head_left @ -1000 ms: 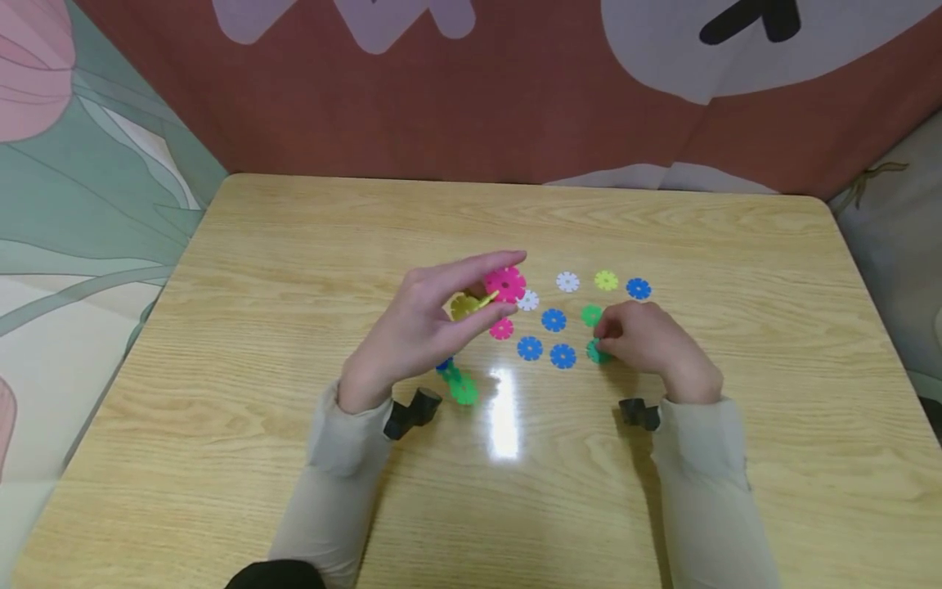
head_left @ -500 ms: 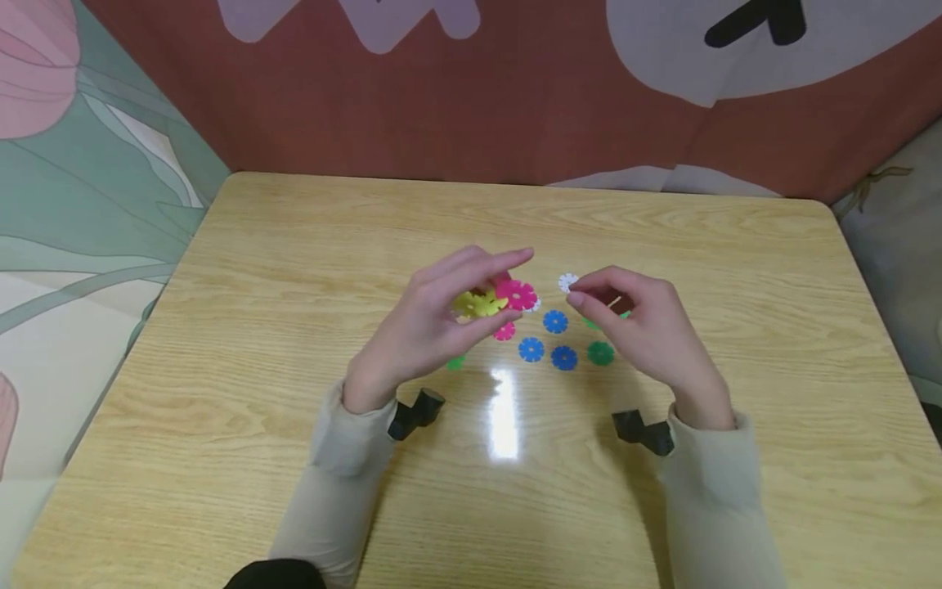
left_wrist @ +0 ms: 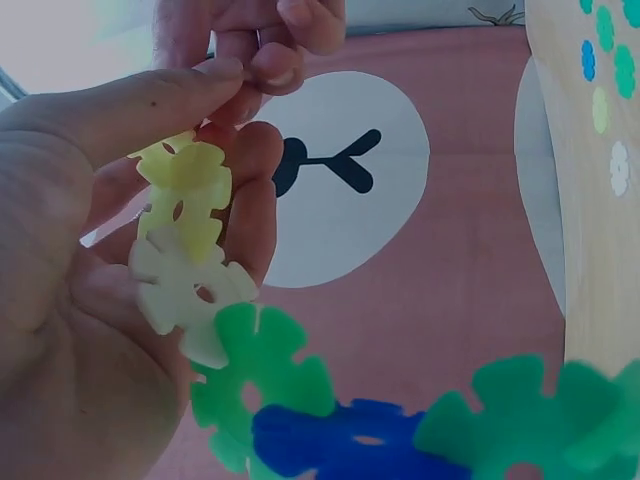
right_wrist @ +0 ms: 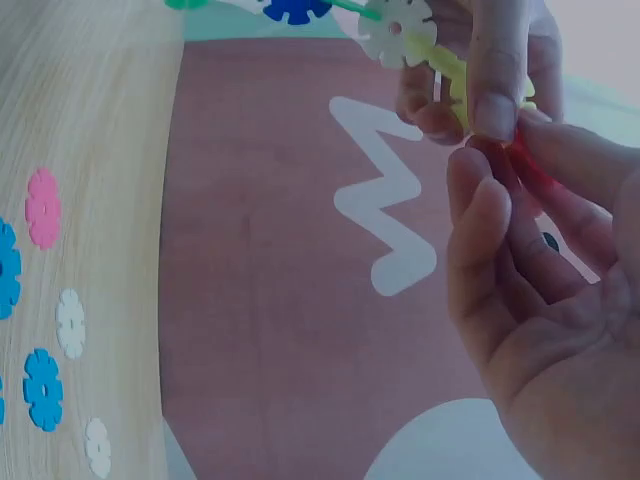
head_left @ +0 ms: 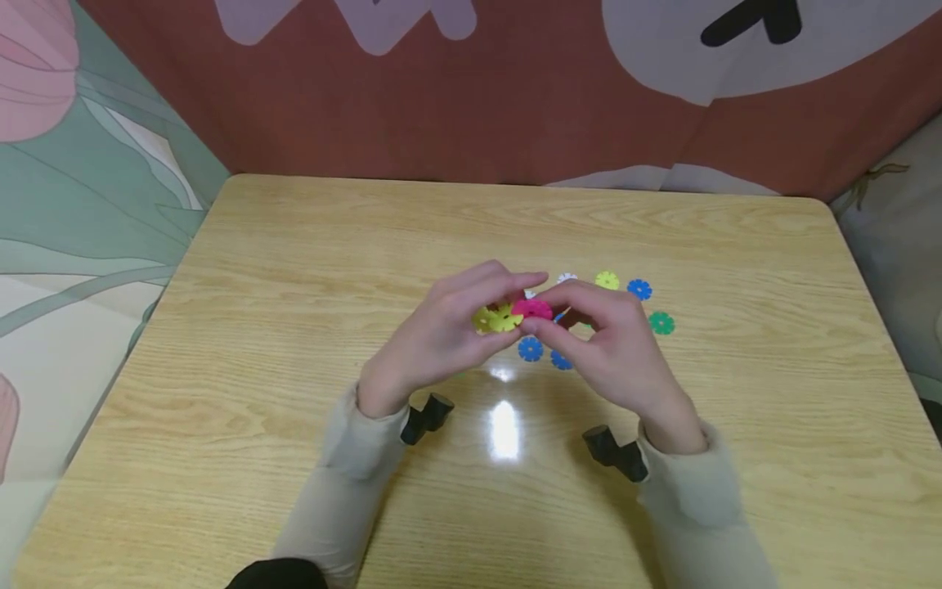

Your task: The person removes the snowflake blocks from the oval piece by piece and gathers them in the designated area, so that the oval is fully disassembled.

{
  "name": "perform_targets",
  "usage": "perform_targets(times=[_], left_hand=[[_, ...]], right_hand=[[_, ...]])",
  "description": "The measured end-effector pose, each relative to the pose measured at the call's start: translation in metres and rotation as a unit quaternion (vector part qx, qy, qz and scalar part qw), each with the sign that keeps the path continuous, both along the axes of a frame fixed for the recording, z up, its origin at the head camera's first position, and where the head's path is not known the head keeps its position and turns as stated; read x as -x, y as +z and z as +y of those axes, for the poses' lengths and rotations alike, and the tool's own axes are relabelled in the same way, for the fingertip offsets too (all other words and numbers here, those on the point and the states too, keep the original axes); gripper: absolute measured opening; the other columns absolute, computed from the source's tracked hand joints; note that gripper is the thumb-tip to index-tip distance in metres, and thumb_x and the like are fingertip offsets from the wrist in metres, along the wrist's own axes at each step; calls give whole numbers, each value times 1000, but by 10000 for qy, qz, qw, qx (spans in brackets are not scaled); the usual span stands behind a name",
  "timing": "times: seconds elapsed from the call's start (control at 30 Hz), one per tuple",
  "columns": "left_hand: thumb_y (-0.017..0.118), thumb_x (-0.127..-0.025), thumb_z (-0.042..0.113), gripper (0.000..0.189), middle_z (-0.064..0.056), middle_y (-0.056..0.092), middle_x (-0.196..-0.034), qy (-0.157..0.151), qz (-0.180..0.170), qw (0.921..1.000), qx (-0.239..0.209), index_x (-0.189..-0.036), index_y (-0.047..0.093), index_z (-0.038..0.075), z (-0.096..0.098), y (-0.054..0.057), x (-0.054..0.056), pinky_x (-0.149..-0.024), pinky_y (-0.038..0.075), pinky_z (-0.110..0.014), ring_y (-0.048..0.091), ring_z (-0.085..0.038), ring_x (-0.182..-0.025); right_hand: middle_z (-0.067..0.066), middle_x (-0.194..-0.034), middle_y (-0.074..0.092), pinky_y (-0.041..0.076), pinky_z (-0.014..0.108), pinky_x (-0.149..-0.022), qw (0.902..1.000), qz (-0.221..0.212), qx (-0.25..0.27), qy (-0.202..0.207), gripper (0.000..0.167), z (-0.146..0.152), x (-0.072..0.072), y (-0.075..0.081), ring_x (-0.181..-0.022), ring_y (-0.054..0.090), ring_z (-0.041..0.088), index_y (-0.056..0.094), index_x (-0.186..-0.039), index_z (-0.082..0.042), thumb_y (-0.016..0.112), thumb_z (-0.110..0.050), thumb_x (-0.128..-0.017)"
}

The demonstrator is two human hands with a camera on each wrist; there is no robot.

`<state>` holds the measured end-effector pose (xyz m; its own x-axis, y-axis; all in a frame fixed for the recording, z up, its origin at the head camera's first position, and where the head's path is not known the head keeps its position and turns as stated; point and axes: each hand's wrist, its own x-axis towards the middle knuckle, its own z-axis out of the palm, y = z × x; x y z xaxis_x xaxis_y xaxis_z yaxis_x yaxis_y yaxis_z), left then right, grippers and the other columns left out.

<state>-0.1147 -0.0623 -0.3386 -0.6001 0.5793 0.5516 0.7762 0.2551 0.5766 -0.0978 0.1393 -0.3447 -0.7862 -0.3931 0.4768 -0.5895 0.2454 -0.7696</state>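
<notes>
My left hand [head_left: 449,327] grips a chain of notched plastic snowflake discs above the table. Yellow discs [head_left: 504,318] sit between its thumb and fingers. In the left wrist view the chain runs on through a white disc [left_wrist: 200,290], a green disc [left_wrist: 270,365] and a blue disc [left_wrist: 340,440] to more green at the lower right. At the chain's other end is a pink disc [head_left: 533,309], which my right hand [head_left: 614,348] pinches by its right side. Both hands' fingertips nearly meet there, and in the right wrist view the fingers cover most of the pink disc.
Loose discs lie on the wooden table [head_left: 294,270] beyond and beneath the hands: a blue disc [head_left: 530,349], a yellow-green disc [head_left: 607,281], a green disc [head_left: 661,323] and several others. A loose pink disc [right_wrist: 42,208] shows in the right wrist view. A patterned wall covering [head_left: 441,106] borders the far edge.
My right hand has left the green discs on the table and moved left to the chain, where it now pinches the pink disc. My left hand has shifted slightly right with the chain.
</notes>
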Motion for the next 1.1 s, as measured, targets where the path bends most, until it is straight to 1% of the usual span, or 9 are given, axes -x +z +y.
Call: perform_targets(times=[0.13,0.27,0.4,0.5,0.67,0.83,0.97,1.07,1.1], left_hand=[[79,-80,8,44,-7,66,-95,63,82,9999,69,-120,64,-2,0,-1,1,-70,48,-19,56,-11,-81],[80,-80,16,47,-7,67,-99,184,-59,9996,186,-120,64,-1,-1,1,1,-70,49,-21,56,-10,-79],[78,-82,21,43,-3,68,-94,331,-203,9988,307,-119,67,1,-5,3,0,-68,46,-23,54,-9,-72],[76,-84,21,39,-3,69,-91,306,-239,9986,362,-117,68,2,-7,4,-1,-67,46,-22,54,-11,-71],[78,-83,21,39,-3,68,-90,205,-288,9986,398,-116,69,3,-9,5,-1,-66,46,-21,56,-14,-72],[79,-81,21,42,-3,69,-91,102,-292,9984,471,-116,69,1,-10,4,-1,-67,47,-20,56,-12,-73],[79,-81,23,45,-3,68,-90,118,-193,9985,500,-118,67,0,-9,4,-1,-66,46,-19,54,-9,-72],[78,-81,21,44,-3,67,-89,170,-145,9986,475,-118,67,-1,-9,3,-2,-65,46,-19,54,-10,-71],[78,-81,20,44,-3,67,-89,185,-137,9987,465,-118,67,-1,-9,3,-2,-65,46,-19,54,-11,-71]], right_hand=[[8,-83,72,54,18,-66,9995,174,253,-101,16,-2,0,-1,-70,63,7,73,-93,1,73,8,-79],[16,-83,71,56,20,-71,9959,240,863,-114,16,-2,0,-2,-72,66,11,71,-91,7,70,15,-78],[12,-84,72,57,22,-69,9921,172,1242,-67,15,0,0,-2,-71,67,11,70,-91,11,70,16,-77],[8,-86,72,57,22,-67,9927,18,1202,28,15,3,0,0,-70,66,11,70,-92,10,70,14,-78],[12,-88,72,57,23,-68,9965,-171,798,160,21,6,-1,2,-70,66,11,71,-97,7,71,14,-77],[12,-85,74,55,19,-67,9991,265,315,78,24,8,0,3,-72,66,7,75,-92,2,74,16,-73],[14,-82,74,55,16,-68,9966,737,358,0,22,7,1,2,-76,69,6,75,-88,3,75,17,-70],[14,-80,74,54,15,-68,9927,1127,421,23,9,5,3,0,-75,70,8,74,-87,4,75,5,-79],[15,-79,73,54,15,-68,9912,1242,449,42,7,5,3,0,-73,69,8,74,-87,5,74,-1,-82]])
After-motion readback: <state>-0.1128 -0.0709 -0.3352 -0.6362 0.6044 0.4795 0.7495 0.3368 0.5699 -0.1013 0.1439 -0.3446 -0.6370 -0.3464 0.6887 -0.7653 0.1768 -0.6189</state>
